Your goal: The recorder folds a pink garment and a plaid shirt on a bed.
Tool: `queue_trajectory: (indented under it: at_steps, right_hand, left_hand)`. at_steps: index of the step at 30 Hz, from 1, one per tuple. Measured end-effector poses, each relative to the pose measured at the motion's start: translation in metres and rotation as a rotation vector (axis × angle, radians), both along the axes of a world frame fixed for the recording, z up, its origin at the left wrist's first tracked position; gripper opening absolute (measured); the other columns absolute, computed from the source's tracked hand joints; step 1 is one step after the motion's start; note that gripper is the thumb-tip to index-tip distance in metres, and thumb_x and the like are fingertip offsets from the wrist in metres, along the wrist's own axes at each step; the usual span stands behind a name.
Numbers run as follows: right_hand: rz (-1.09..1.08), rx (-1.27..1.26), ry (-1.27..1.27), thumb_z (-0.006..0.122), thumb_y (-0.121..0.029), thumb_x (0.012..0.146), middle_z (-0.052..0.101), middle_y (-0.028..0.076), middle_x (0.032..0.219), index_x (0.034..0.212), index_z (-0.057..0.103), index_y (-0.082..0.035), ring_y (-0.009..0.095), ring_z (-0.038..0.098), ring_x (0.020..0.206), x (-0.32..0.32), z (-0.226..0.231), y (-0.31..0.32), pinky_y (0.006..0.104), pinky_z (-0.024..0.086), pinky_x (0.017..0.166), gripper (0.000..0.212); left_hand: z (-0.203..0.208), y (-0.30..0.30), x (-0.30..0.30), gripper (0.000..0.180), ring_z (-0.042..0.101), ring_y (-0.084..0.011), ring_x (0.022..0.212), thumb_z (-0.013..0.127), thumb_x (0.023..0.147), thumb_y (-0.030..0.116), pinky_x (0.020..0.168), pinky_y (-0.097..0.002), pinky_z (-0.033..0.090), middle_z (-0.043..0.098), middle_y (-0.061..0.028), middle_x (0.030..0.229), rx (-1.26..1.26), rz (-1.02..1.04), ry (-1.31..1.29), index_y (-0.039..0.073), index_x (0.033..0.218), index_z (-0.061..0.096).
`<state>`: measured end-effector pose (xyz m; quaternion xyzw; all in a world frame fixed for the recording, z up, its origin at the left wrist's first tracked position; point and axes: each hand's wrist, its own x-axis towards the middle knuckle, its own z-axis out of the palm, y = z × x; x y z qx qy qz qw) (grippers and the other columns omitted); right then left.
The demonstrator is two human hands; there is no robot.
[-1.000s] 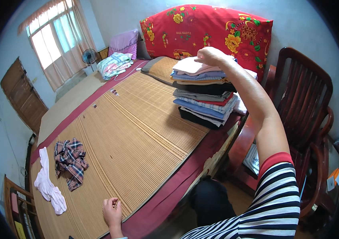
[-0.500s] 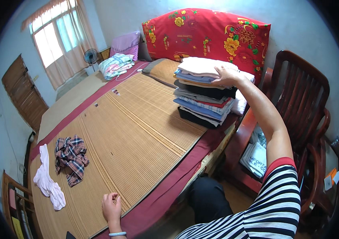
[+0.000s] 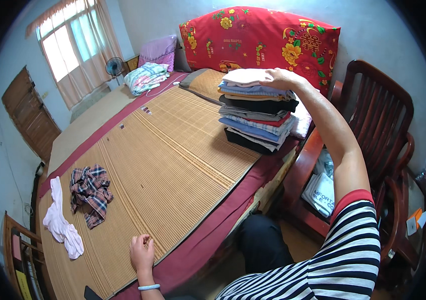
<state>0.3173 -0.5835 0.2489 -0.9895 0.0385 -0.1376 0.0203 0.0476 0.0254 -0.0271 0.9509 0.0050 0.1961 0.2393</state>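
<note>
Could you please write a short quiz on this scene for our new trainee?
1. True or false: the right hand is at the top of the stack of folded clothes.
2. Which garment lies beside the pale pink garment on the woven mat?
3. Which wrist wears the pale bracelet: A, right; B, left; C, both?

Key: 1. True. 2. The crumpled plaid garment. 3. B.

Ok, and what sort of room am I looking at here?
Most likely a bedroom in a home: there's a wide bed topped with a woven mat, a red floral headboard at its end, and a stack of folded clothes on the bed.
</note>
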Motion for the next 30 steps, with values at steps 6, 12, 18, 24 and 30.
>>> queue_trajectory:
  at_steps: [6,12,18,24,30]
  right_hand:
    - [0.120,-0.060,-0.121,0.052,-0.059,0.095,0.062,0.018,0.131,0.136,0.059,-0.013,0.033,0.060,0.123,-0.018,0.014,0.045,0.0494,0.049,0.100,0.062]
    - [0.464,-0.173,-0.094,0.065,-0.045,0.090,0.073,0.014,0.102,0.111,0.072,-0.009,0.034,0.070,0.098,-0.027,-0.002,0.111,0.0450,0.054,0.086,0.042]
    - [0.693,-0.069,0.099,0.069,-0.047,0.087,0.073,0.013,0.098,0.107,0.073,-0.010,0.033,0.070,0.096,-0.025,-0.102,0.205,0.0462,0.054,0.081,0.043]
    - [0.932,0.009,0.186,0.070,-0.044,0.086,0.071,0.013,0.099,0.110,0.071,-0.009,0.034,0.068,0.099,-0.047,-0.197,0.310,0.0485,0.053,0.082,0.042]
    - [0.897,0.197,0.038,0.066,-0.047,0.087,0.064,0.015,0.116,0.115,0.067,-0.008,0.033,0.059,0.116,-0.061,-0.278,0.326,0.0503,0.046,0.092,0.048]
  left_hand:
    - [0.009,0.001,-0.002,0.024,0.061,-0.0306,0.098,0.076,0.080,0.014,0.086,-0.0425,0.050,0.062,-0.0117,0.097,0.036,0.045,0.072,0.006,0.101,0.069]
    - [0.005,0.000,0.000,0.025,0.060,-0.0312,0.099,0.076,0.080,0.014,0.087,-0.0422,0.050,0.061,-0.0123,0.099,0.069,-0.006,0.047,0.005,0.102,0.068]
    - [0.007,-0.002,-0.004,0.027,0.059,-0.0309,0.097,0.076,0.080,0.013,0.087,-0.0416,0.049,0.061,-0.0126,0.097,0.114,-0.006,0.037,0.004,0.103,0.067]
    - [0.001,0.007,-0.006,0.026,0.058,-0.0291,0.093,0.075,0.081,0.015,0.086,-0.0417,0.048,0.058,-0.0115,0.094,0.146,-0.012,0.016,0.004,0.103,0.066]
    - [0.009,-0.009,-0.001,0.027,0.060,-0.0308,0.099,0.076,0.081,0.015,0.089,-0.0423,0.049,0.062,-0.0116,0.099,0.105,-0.015,0.050,0.005,0.104,0.067]
